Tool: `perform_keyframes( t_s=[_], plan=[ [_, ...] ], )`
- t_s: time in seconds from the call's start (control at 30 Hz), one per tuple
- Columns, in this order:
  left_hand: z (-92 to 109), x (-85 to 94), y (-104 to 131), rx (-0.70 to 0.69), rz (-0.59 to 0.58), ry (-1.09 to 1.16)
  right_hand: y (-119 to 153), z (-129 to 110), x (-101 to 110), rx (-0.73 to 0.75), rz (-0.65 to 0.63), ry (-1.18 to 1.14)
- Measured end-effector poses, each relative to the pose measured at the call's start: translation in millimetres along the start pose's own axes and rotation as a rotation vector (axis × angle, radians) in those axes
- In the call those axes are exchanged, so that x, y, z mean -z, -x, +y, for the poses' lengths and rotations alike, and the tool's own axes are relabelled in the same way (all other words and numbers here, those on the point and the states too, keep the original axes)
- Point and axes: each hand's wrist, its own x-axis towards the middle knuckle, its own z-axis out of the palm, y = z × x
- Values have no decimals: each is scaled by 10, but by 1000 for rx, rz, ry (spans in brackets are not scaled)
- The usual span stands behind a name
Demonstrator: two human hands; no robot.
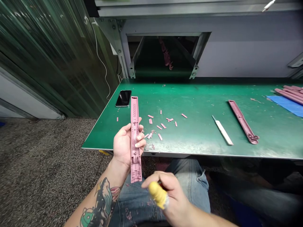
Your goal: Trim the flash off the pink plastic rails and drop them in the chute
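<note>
My left hand [123, 143] is wrapped round a long pink plastic shell [134, 135], its hollow, ribbed inside facing up, over the table's front edge. Just below and right of the shell's lower end is my right hand [169, 192], its forefinger stretched toward that end. The thumb has a yellow covering [158, 194] and is blurred. Whether anything sits between the right thumb and fingers is hidden. Small pink plastic pieces [163, 125] and shavings lie on the green table [194, 135] beside the shell.
A black phone [123, 98] lies at the table's left. To the right are a white-handled knife [222, 130] and another pink shell [243, 121]. Several pink parts [290, 94] rest by a blue sheet [287, 105] at the far right. Behind, a dark conveyor [151, 69] runs through an opening.
</note>
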Motion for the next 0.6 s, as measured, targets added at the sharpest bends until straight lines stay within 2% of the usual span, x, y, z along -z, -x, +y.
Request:
perform_keyframes(
  t_s=[0.03, 0.07, 0.1, 0.17, 0.2, 0.23, 0.3, 0.33, 0.4, 0.47, 0.6],
  plan=[
    [19, 23, -4, -20, 23, -16, 102, 109, -72, -182, 40, -188],
    [38, 48, -6, -42, 48, -35, 199, 223, -137, -360, 11, -352],
    [54, 73, -7, -64, 73, -58, 278, 325, -183, -478, -67, -462],
    [73, 111, -7, -97, 113, -117, 342, 422, -192, -516, -229, -501],
    [74, 122, -9, -104, 126, -155, 317, 395, -151, -448, -242, -432],
    [71, 126, -11, -107, 134, -196, 257, 320, -84, -341, -202, -321],
    [54, 115, -20, -102, 141, -288, 69, 77, 92, -68, -31, -15],
    [42, 103, -26, -100, 140, -334, -35, -53, 181, 66, 12, 115],
    [21, 76, -42, -103, 136, -414, -205, -252, 319, 253, 27, 321],
    [3, 58, -58, -108, 127, -474, -296, -329, 385, 314, 11, 467],
    [-26, 48, -81, -113, 114, -552, -311, -278, 385, 301, 42, 613]
  ],
)
